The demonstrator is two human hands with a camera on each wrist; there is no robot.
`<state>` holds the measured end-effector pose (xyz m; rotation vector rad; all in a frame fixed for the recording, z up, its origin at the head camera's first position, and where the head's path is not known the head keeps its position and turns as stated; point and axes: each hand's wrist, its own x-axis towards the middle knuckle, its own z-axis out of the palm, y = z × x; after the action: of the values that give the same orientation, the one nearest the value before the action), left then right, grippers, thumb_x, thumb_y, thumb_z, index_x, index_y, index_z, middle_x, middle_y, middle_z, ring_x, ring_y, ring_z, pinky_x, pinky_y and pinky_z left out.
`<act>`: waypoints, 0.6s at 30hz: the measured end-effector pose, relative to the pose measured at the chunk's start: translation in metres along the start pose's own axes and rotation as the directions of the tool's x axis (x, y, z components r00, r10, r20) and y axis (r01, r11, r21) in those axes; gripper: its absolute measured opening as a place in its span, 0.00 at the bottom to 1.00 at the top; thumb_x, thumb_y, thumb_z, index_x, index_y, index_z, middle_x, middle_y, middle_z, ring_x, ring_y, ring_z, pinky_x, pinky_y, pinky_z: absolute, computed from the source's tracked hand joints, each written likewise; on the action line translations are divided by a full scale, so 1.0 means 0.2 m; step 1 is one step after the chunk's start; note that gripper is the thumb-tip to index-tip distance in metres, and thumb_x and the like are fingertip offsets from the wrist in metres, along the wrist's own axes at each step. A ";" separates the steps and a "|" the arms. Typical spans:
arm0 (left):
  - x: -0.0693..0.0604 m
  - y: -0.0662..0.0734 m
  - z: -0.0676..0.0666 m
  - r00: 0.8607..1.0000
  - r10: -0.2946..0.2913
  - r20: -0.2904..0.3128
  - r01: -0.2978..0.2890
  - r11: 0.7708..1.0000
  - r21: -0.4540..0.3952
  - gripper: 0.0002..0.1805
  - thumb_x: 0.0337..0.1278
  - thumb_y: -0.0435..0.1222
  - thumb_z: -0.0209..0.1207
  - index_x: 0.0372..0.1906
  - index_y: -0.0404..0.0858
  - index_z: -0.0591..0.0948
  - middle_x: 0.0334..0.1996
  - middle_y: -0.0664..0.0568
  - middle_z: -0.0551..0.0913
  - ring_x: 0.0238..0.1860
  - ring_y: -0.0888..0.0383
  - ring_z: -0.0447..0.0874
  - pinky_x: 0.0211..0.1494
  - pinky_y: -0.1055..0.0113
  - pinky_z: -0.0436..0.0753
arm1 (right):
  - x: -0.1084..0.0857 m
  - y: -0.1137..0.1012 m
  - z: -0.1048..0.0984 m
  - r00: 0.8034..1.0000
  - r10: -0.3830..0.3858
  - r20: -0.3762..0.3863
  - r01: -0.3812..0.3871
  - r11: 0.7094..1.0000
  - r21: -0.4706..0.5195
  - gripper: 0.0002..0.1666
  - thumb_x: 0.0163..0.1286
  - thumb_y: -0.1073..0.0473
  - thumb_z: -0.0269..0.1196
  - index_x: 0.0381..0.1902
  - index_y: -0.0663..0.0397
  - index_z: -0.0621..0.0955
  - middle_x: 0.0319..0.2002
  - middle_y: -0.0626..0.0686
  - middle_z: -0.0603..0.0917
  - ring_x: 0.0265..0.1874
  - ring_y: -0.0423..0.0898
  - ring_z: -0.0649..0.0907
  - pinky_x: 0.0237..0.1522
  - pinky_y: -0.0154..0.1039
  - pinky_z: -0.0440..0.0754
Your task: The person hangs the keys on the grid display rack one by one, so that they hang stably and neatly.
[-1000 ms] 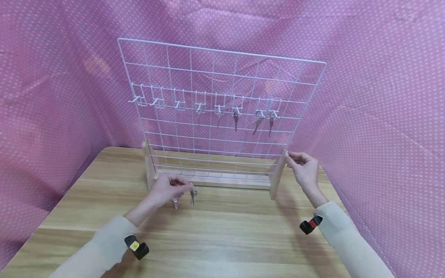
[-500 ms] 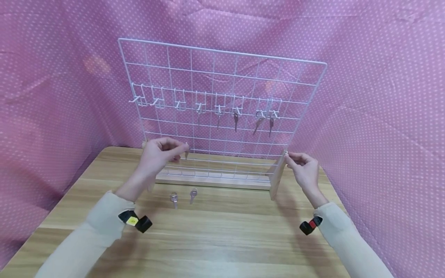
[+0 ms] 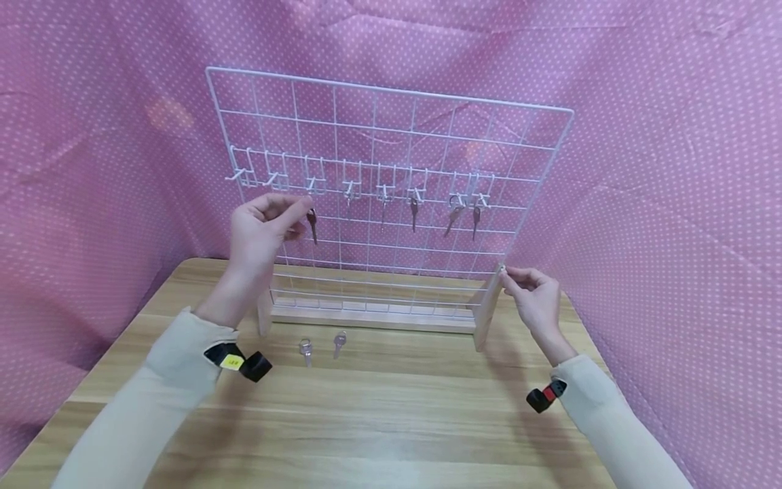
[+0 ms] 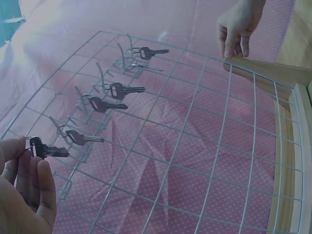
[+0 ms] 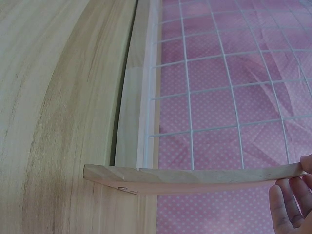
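My left hand (image 3: 263, 224) pinches the ring of a key (image 3: 313, 225) between thumb and fingertips, and the key hangs down just below the third hook (image 3: 314, 183) from the left. In the left wrist view that key (image 4: 48, 148) points right from the fingers of the left hand (image 4: 24, 185). My right hand (image 3: 537, 302) grips the top of the rack's right wooden support (image 3: 485, 312); the right wrist view shows its fingers around the end of that support (image 5: 209, 178). Keys (image 3: 415, 214) hang from the five hooks on the right of the white wire grid (image 3: 391, 88).
Two keys lie on the wooden table in front of the rack, one to the left (image 3: 307, 352) and one to the right (image 3: 339, 343). Two hooks at the grid's far left (image 3: 243, 175) hold no keys. Pink dotted cloth (image 3: 672, 204) surrounds the table.
My left hand has lifted a key from the table area up to hook height, moving slightly left. Two keys stay lying on the table. The right hand has not moved.
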<state>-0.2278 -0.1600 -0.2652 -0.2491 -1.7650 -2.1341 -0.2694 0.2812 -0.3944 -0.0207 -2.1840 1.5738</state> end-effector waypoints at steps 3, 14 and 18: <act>0.02 0.01 0.00 0.999 0.026 -0.020 -0.026 1.000 -0.007 0.05 0.61 0.38 0.74 0.35 0.42 0.88 0.29 0.61 0.91 0.24 0.66 0.86 0.33 0.76 0.88 | 0.00 0.00 0.00 1.000 0.003 0.002 -0.003 1.000 0.009 0.16 0.69 0.63 0.73 0.50 0.69 0.87 0.35 0.36 0.91 0.29 0.32 0.88 0.37 0.28 0.91; 0.09 -0.04 -0.01 0.998 -0.014 -0.063 0.005 0.990 -0.143 0.04 0.64 0.35 0.72 0.32 0.43 0.88 0.25 0.59 0.91 0.19 0.66 0.85 0.27 0.77 0.87 | 0.00 -0.01 0.01 1.000 0.000 -0.010 0.001 1.000 0.012 0.15 0.70 0.62 0.72 0.49 0.68 0.87 0.38 0.47 0.94 0.25 0.28 0.86 0.36 0.28 0.91; 0.09 -0.07 -0.03 0.998 -0.034 -0.053 0.026 0.987 -0.158 0.05 0.64 0.35 0.72 0.32 0.44 0.88 0.26 0.59 0.91 0.20 0.66 0.85 0.28 0.77 0.87 | -0.01 -0.01 0.00 1.000 -0.005 -0.009 0.006 1.000 0.016 0.15 0.70 0.63 0.72 0.49 0.69 0.87 0.35 0.40 0.92 0.25 0.28 0.86 0.36 0.27 0.91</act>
<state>-0.2496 -0.1660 -0.2717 -0.2028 -1.5811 -2.2825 -0.2683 0.2797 -0.3936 -0.0167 -2.1633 1.5847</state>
